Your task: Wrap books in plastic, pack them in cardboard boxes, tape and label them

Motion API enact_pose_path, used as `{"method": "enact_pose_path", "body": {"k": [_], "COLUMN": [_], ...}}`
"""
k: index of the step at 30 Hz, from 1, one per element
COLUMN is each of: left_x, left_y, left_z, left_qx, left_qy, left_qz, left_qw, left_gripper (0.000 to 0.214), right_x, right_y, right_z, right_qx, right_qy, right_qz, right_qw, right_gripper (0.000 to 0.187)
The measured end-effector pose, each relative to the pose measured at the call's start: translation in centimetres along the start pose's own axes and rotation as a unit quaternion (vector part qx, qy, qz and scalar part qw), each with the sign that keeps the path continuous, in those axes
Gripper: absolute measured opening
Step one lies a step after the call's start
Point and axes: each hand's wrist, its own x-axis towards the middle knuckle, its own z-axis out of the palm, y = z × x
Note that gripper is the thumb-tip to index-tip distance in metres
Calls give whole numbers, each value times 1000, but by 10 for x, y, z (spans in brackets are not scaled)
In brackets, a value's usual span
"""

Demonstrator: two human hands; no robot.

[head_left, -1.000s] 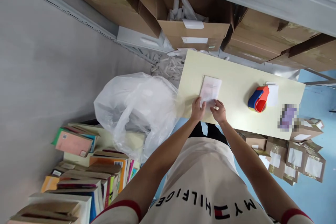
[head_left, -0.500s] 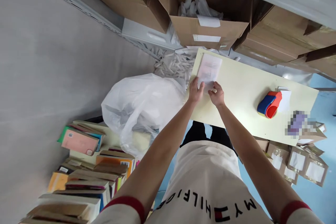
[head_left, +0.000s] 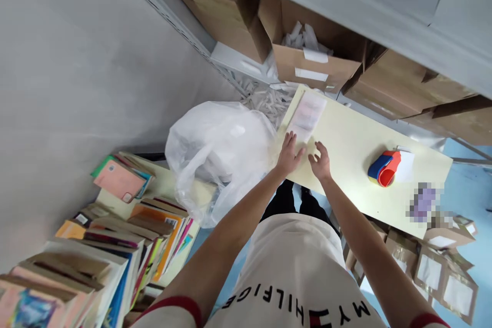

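Observation:
A flat white packet [head_left: 306, 116] lies near the far left corner of the pale yellow table [head_left: 357, 138]. My left hand [head_left: 289, 152] rests just short of the packet's near end, its fingers stretched out flat and holding nothing. Beside it my right hand [head_left: 320, 161] hovers over the tabletop with its fingers loosely apart and empty. Neither hand grips the packet.
A red and blue tape dispenser [head_left: 383, 168] sits on the table's right part beside a white paper slip. A crumpled clear plastic bag [head_left: 219, 148] stands left of the table. Open cardboard boxes [head_left: 311, 56] line the back, books [head_left: 115, 246] are stacked at lower left, and small packed boxes [head_left: 442, 266] lie at lower right.
Both hands slid the packet to the table's far left corner, then let go and drew back toward me. The camera view shifted.

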Motion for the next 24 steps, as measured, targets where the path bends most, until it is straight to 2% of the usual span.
{"method": "enact_pose_path", "body": {"k": [3,6,9,13,16,19,24], "left_x": [-48,-96,-140,-187,-213,-232,-271], "left_y": [12,14,8,2,3,6,9], "left_z": [-3,-5,-5,-6,-6,-8,-27], "left_qx": [9,44,80,90,57,18,-15], "left_qy": [-6,1,26,65,92,129,216], "left_qz": [-8,-32,-68,-124,-152,-149,-122], "left_qw": [1000,999,994,986,982,980,969], "left_gripper": [54,52,53,44,40,42,38], "right_x": [-46,-82,-102,-113,-120,-130,-155], "right_y": [8,20,32,35,31,25,15], "right_z": [-24,-46,-60,-68,-67,-58,-17], "right_qx": [2,4,23,40,47,49,23], "right_qy": [6,30,32,-13,-56,-115,-224], "right_qz": [-28,-44,-41,-46,-65,-88,-143], "right_qw": [1000,999,998,998,995,988,964], "right_gripper": [40,36,36,32,28,25,26]}}
